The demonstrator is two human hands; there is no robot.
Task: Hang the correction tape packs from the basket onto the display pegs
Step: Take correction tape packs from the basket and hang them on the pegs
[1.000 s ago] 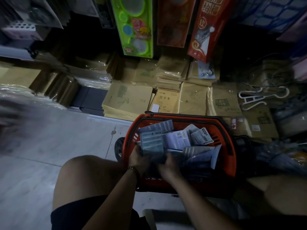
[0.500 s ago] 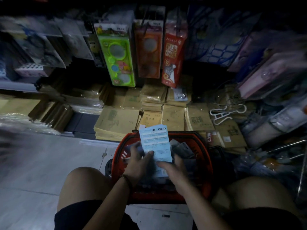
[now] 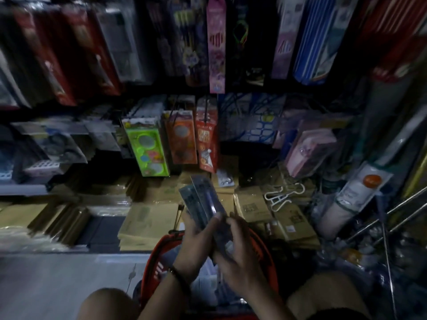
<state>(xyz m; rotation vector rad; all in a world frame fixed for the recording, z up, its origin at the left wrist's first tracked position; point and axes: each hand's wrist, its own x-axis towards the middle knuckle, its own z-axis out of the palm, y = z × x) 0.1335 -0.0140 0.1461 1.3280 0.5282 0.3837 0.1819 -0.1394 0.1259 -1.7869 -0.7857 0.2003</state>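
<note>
Dim shelves [image 3: 57, 129]; left hand [image 3: 196, 241] and right hand [image 3: 240, 257] clamp correction tape packs [image 3: 201, 199] above basket [image 3: 157, 257]

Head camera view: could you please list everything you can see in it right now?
correction tape packs: a small stack, count unclear, clear and dark, held above the basket
basket: one, red-orange, on the floor, bottom centre
green pack: one, bright green, hanging centre-left
orange pack: one, orange, hanging right of the green
red pack: one, red, hanging right of the orange
paper-wrapped stacks: several, brown, low shelf
hanger: one, white, on the brown stacks at right
left hand: grips the packs
right hand: grips the packs
</note>
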